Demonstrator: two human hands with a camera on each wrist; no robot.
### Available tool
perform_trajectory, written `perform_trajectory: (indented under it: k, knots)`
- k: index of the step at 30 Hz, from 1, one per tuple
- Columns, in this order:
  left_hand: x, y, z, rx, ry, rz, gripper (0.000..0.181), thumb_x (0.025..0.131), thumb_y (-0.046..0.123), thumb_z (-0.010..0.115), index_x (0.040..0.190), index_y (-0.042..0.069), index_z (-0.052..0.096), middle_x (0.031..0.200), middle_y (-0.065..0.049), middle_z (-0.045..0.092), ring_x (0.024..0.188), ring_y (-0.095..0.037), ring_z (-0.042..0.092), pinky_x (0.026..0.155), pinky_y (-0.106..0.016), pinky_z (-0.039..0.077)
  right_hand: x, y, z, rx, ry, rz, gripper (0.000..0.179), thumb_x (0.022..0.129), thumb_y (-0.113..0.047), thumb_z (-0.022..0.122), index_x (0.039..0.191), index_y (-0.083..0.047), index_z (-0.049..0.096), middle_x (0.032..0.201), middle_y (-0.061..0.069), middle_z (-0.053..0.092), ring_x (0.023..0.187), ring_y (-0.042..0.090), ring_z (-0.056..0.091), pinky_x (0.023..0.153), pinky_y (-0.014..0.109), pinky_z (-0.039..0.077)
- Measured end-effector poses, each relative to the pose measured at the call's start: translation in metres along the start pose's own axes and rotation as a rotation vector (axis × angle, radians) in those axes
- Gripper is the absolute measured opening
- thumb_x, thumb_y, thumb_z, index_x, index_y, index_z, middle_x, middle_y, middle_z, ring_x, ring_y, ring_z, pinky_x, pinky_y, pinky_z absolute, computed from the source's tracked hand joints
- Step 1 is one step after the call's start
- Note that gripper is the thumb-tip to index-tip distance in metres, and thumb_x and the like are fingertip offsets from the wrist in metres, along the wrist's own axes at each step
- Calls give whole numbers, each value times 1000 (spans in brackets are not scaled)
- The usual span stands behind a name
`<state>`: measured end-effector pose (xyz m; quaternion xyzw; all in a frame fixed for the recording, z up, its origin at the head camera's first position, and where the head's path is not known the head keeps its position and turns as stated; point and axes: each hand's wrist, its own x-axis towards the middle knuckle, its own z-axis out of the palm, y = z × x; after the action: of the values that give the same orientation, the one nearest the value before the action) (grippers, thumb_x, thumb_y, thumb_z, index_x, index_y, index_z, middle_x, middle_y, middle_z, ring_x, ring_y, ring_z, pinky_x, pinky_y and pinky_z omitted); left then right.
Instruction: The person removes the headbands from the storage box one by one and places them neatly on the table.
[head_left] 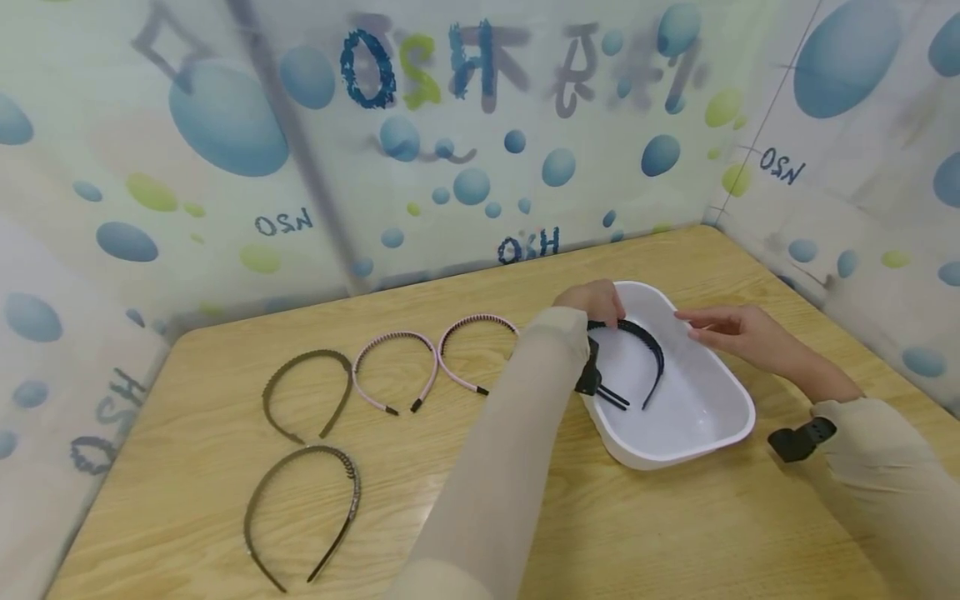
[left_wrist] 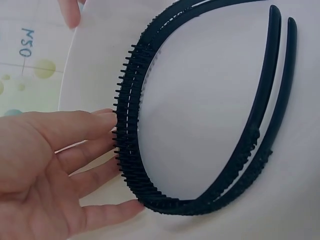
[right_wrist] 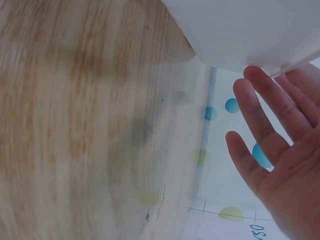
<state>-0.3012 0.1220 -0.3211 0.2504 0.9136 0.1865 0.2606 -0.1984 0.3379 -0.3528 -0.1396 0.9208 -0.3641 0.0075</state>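
Observation:
Two black headbands [left_wrist: 129, 105], lying close side by side with comb teeth along the inner curve, are over the inside of a white tub [head_left: 693, 408]. My left hand [head_left: 597, 301] holds them at the curved top, its thumb and fingertips at the toothed part in the left wrist view. Their thin ends point toward the near side of the tub. At the tub's right rim, my right hand [head_left: 750, 335] touches the edge with its fingers extended. The right wrist view shows those fingers [right_wrist: 257, 107] spread against the outer wall, holding no headband.
Left of the tub, two pink headbands [head_left: 397, 335] lie side by side on the wooden table [head_left: 675, 533]. Further left are an olive-brown headband [head_left: 315, 353] and, nearer me, a dark glittery headband [head_left: 355, 500]. A patterned wall covering [head_left: 465, 225] stands behind the table.

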Motion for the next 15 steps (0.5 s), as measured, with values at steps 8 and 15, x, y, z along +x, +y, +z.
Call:
perform_trajectory:
  k: [8,15]
  knots:
    - [3,-1,1,11,3,-45,42,85,-4,57,116,23,66,117,8,58,95,-9,48,79,-21,42,0,0,0,10,1,5,38,92,-18,56,126,1,54,124,24,52,103,25,57,74,18,49]
    - [2,0,2,-22,24,-51,49,83,-13,51,110,23,69,111,5,60,90,-13,49,65,-21,41,1,3,0,10,-3,-2,39,92,-19,56,126,0,54,124,24,52,101,18,59,75,22,51]
